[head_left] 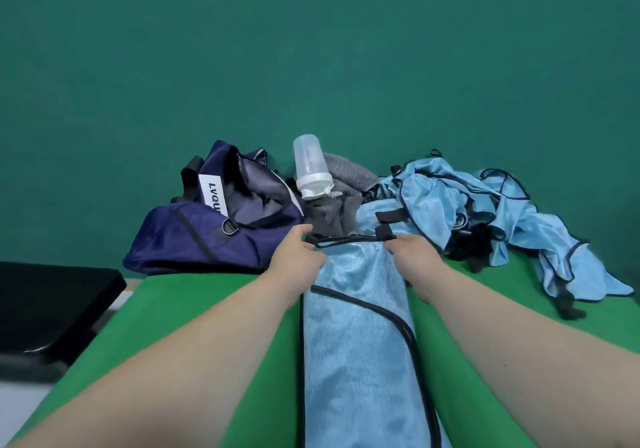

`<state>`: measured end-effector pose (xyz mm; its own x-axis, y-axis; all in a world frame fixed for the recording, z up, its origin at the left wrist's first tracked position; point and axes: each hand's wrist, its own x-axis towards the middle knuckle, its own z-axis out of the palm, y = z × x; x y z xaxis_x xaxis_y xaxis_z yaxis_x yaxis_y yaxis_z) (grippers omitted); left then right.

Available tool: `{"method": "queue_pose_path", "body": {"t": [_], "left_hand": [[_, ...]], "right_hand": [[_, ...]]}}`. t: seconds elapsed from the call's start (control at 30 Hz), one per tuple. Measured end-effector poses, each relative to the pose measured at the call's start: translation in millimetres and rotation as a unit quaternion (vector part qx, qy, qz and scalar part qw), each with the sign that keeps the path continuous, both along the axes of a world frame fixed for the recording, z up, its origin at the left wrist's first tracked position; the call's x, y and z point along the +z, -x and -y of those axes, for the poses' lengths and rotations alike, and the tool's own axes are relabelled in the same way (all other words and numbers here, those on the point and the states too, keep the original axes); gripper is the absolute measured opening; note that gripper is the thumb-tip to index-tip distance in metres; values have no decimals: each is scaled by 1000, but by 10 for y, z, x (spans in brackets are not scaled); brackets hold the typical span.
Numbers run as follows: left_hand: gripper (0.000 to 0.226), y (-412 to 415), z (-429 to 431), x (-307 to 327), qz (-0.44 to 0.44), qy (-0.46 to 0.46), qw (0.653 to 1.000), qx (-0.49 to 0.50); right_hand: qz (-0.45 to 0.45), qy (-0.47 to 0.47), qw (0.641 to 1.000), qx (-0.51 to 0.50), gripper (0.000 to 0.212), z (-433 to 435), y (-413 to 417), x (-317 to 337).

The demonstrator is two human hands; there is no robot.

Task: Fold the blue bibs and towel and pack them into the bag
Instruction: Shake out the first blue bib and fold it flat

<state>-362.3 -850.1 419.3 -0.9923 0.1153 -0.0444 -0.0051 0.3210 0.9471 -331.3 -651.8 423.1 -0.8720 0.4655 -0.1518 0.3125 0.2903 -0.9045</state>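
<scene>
A folded bib (353, 326) lies lengthwise on the green counter (207, 326), a narrow strip running away from the person. Both hands are at its far end: the left hand (298, 253) pinches the black-trimmed corner, and the right hand (412, 257) has its fingers (398, 245) curled over the other. Beyond lie the open navy bag (207, 236), a clear bottle (310, 167) on grey cloth (343, 201) and, to the right, a heap of blue bibs (485, 205)

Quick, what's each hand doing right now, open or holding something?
Left hand: pinching the far edge of the black-trimmed folded light-blue fabric bib.
Right hand: gripping the same bib's far edge.
</scene>
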Motion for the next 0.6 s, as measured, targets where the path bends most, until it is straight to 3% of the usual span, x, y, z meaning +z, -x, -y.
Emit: {"method": "queue_pose_path", "body": {"t": [0.1,0.27,0.4,0.5,0.6], "left_hand": [[60,137,-121,-197,-2,29,1000,3],[55,211,-176,-431,-43,109,993,3],[56,149,-151,-476,-53,117,992,11],[60,28,-97,-476,-65,114,991,11],[52,-245,-9,-440,-96,131,987,8]], "right_hand": [[8,-19,1000,7,11,-93,115,-204],[11,-127,991,40,27,-233,216,-467],[-7,-133,990,37,12,-249,167,-530],[-41,-137,989,34,33,-247,8,-542],[-50,-120,991,30,37,-264,-241,-561]]}}
